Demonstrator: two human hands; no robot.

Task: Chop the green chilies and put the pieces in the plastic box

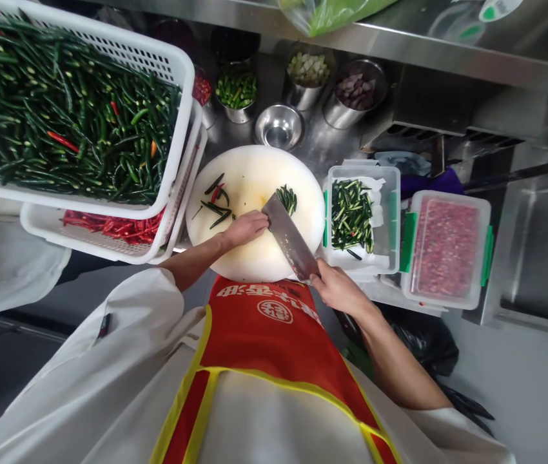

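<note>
My right hand (338,285) is wrapped round the handle of a cleaver (289,240). The broad blade slants across a round white cutting board (225,261), its tip end beside a small pile of cut green chillies (287,198). My left hand (249,227) is closed on the board, fingertips curled against the left side of the blade. What lies under those fingers is hidden. To the left of that hand are several whole green chillies (216,211) and a red chilli (216,193). Just right of the board, an open plastic box holds cut green chillies (351,216) on white paper.
A white basket (184,71) heaped with green chillies stands at left, above another basket with red chillies (124,225). Behind the board are an empty steel bowl (278,127) and several steel containers of chopped food. A lidded box (448,248) with reddish contents sits at right.
</note>
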